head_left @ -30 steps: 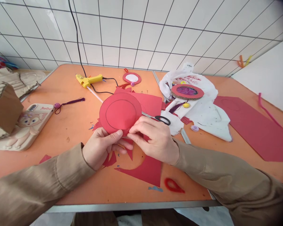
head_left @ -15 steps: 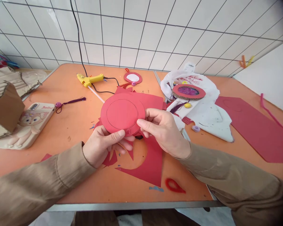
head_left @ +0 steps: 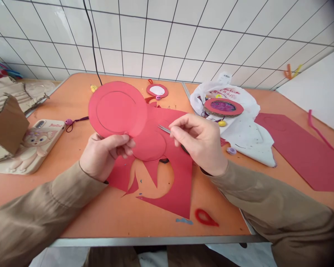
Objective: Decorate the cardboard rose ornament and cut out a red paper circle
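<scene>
My left hand [head_left: 107,152] is closed on the lower edge of a red paper disc [head_left: 115,107], thumb on top. A thin inner circle is marked on the disc, which is raised above the table and faces me. My right hand [head_left: 199,142] is closed on a pair of scissors [head_left: 164,129]; their pointed metal tips stick out leftward, apart from the disc, and the grip is mostly hidden by the hand. Below lie another red round piece [head_left: 150,144] and a cut red sheet [head_left: 179,178] with curved gaps and pointed strips.
A yellow glue gun [head_left: 94,88] is mostly hidden behind the disc. At left are a phone [head_left: 30,148] and cardboard [head_left: 8,126]. A white plastic bag [head_left: 239,129] bears an oval framed piece [head_left: 223,106]. A red sheet [head_left: 303,152] lies at right, a red fuzzy loop [head_left: 206,217] in front.
My left hand has lifted the disc up and to the left. My right hand has let go of the disc and now holds scissors, a little further right.
</scene>
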Motion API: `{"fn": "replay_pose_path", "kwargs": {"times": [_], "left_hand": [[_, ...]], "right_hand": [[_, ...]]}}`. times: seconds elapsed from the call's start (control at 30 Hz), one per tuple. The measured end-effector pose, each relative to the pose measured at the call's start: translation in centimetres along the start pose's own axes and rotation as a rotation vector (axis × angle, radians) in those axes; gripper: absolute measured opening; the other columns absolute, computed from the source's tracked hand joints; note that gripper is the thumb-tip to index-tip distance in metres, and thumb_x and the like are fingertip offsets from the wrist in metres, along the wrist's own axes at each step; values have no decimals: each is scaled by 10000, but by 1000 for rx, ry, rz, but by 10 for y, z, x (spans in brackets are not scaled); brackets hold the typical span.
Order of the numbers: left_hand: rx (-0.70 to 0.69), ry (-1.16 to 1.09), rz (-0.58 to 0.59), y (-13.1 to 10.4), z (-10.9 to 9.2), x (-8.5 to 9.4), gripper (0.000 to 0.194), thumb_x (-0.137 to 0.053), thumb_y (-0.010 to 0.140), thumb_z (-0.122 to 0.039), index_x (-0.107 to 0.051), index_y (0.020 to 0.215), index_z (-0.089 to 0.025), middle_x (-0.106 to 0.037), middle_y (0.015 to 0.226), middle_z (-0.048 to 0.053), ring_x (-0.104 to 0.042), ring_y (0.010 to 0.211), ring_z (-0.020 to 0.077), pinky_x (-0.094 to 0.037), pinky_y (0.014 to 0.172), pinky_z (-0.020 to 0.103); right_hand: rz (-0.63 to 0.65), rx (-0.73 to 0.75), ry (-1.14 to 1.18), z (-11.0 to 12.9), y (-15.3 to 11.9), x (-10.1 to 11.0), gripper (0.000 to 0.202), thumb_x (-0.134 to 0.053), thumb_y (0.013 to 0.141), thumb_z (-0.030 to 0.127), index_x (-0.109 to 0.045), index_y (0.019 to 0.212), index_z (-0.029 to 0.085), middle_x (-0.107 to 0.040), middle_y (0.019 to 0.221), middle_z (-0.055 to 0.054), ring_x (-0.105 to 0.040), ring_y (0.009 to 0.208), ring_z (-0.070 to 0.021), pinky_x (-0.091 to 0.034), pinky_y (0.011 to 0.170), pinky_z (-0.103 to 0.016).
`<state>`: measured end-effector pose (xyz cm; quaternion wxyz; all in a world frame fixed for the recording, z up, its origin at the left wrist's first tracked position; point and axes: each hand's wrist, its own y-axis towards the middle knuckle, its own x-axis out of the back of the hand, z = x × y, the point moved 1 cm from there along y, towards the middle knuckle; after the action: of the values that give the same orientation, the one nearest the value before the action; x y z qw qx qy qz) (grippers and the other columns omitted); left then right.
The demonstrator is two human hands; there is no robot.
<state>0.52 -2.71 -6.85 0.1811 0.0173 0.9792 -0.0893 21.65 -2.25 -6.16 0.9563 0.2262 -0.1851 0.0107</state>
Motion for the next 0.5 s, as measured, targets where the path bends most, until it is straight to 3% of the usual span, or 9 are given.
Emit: {"fn": "replay_pose_path", "kwargs": {"times": [0.07, 0.23, 0.37, 0.5], "left_hand": [[-15, -23, -57, 3, -3, 2, 53, -703, 586, -141, -693, 534, -138, -664, 519, 10, -569, 428, 97, -437, 400, 175], [78, -25, -113, 6, 2, 4, 78, -710, 558, -172, -669, 519, -117, -649, 511, 24, -559, 414, 102, -423, 380, 183], [137, 28, -61, 7, 7, 4, 126, -755, 536, -200, -679, 541, -100, -670, 541, 51, -587, 437, 118, -444, 391, 188], [207, 81, 17, 5, 12, 3, 157, -790, 517, -216, -692, 556, -99, -684, 548, 66, -596, 439, 126, -460, 392, 188]], "right_hand": [[69, 63, -224, -10, 5, 0, 26, -617, 831, 201, -636, 828, 185, -659, 755, -25, -588, 611, -139, -472, 563, -289], [338, 117, -779, -28, 4, -7, 336, -680, 822, 293, -668, 1117, 132, -660, 1035, -125, -650, 842, -246, -494, 660, -350], [394, 104, -891, -26, 0, -11, 459, -687, 824, 367, -640, 1215, 130, -639, 1106, -150, -637, 982, -308, -499, 673, -365], [431, -13, -856, -19, 1, -13, 486, -689, 825, 343, -615, 1271, 164, -640, 1082, -130, -640, 1000, -303, -504, 737, -372]]}}
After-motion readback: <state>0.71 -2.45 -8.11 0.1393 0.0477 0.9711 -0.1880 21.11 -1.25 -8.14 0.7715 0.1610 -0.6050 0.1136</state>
